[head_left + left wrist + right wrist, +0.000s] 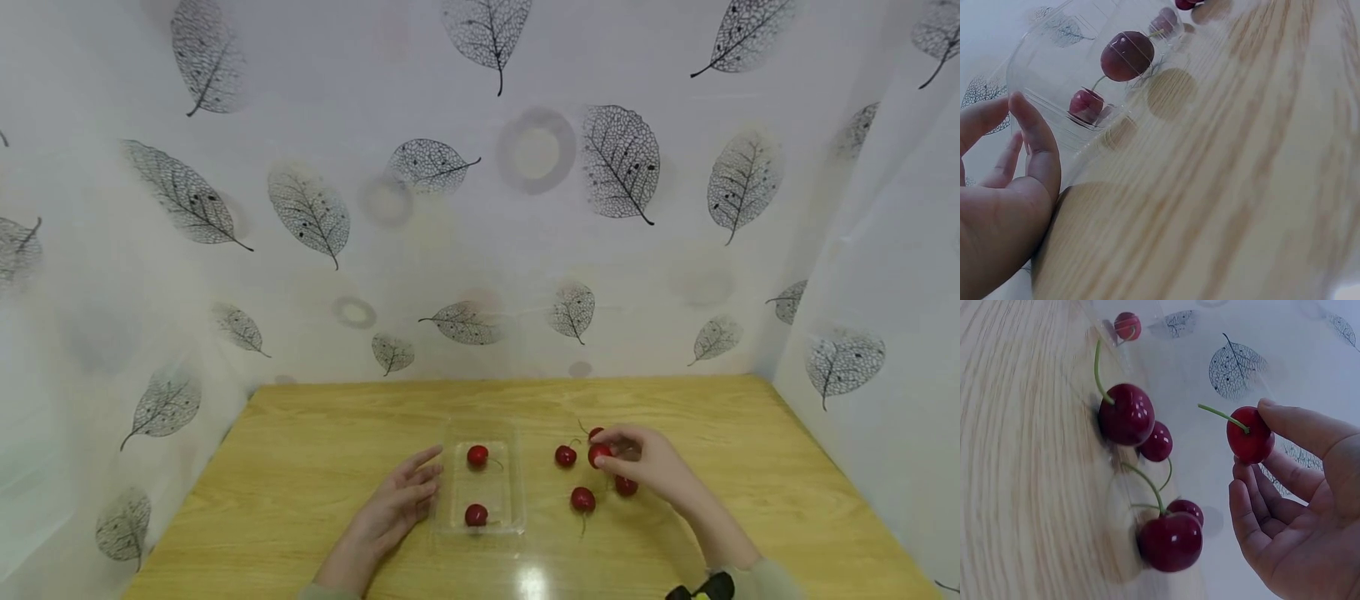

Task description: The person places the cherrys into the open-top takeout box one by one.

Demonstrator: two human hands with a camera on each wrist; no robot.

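My right hand [651, 460] pinches a bright red cherry [1250, 435] between thumb and fingers, its green stem pointing away from the palm. The cherry is held above the table, apart from the others. Several dark red cherries [582, 500] with stems lie on the wood around and below that hand. Left of them stands a clear plastic box [517, 500] with two cherries inside, one at the far end [477, 456] and one at the near end [476, 515]. Beside the box's left wall is my left hand [397, 502], fingers loosely extended, fingertips at the wall; it holds nothing.
The wooden table [300, 467] ends at a pale back curtain [480, 250] printed with leaf skeletons, with similar sheeting at both sides. A dark strap with a yellow part [705, 587] sits at the right wrist.
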